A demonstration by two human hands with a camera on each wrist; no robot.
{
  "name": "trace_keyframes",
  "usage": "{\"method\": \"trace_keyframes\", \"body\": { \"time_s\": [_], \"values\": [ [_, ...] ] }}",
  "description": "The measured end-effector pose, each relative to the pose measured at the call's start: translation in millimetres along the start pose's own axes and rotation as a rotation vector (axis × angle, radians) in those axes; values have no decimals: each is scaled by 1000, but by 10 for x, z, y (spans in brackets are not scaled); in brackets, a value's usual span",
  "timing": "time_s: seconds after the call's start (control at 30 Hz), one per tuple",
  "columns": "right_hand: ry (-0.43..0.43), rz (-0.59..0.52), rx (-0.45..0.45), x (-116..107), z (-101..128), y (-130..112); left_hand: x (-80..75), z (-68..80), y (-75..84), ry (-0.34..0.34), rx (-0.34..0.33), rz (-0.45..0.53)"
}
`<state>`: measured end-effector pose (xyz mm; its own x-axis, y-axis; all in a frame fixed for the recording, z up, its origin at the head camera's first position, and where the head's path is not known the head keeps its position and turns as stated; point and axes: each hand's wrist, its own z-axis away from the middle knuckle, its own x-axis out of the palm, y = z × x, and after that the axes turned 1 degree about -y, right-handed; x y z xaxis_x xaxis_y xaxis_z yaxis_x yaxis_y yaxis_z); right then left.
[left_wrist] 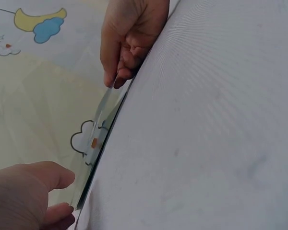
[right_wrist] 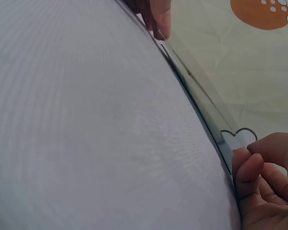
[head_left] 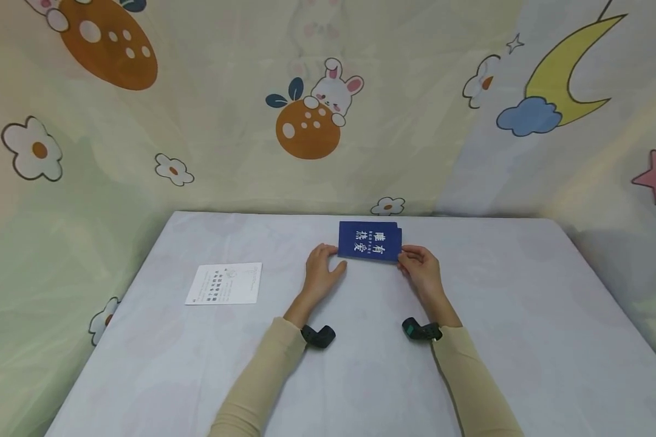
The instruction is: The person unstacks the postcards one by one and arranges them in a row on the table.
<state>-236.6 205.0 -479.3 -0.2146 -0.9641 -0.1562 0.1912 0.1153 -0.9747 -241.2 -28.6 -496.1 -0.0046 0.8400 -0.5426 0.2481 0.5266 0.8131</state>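
Two dark blue cards with white lettering lie overlapped and slightly offset near the table's far edge. My right hand pinches the upper card's near right corner between thumb and fingers. At the left side, my left hand has its fingertips right at the cards' edge, with the thumb held apart. Both wrist views show the upper card edge-on as a thin, glossy strip, raised slightly from the one below. In the right wrist view, my right hand has curled fingers.
A white printed card lies to the left on the white-covered table. Behind the table's far edge hangs a patterned cloth backdrop with rabbits, flowers and a moon. Dark wrist cameras sit on both wrists.
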Motion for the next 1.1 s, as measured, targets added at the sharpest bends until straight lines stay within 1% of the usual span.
{"method": "trace_keyframes", "body": {
  "time_s": [0.1, 0.27, 0.37, 0.5, 0.7, 0.93, 1.1],
  "values": [
    [-2, 11, -20, 6, 25, 14, 2, 23, -10, 11, 5, 15],
    [-10, -9, -34, -15, 34, -4, 3, 28, -5, 37, 34, 29],
    [-26, -38, -31, -14, 37, 5, -3, 40, -14, 50, 21, 45],
    [-38, -27, -32, -2, 33, 19, -14, 52, -16, 52, -12, 88],
    [-31, 10, -34, 16, 39, 25, -68, 93, 9, 26, -32, 119],
    [-47, 46, -55, 26, 121, 36, -167, 175, 22, 7, -23, 113],
    [-81, 21, -46, 37, 218, 27, -230, 240, 0, -16, -40, 120]
  ]
}}
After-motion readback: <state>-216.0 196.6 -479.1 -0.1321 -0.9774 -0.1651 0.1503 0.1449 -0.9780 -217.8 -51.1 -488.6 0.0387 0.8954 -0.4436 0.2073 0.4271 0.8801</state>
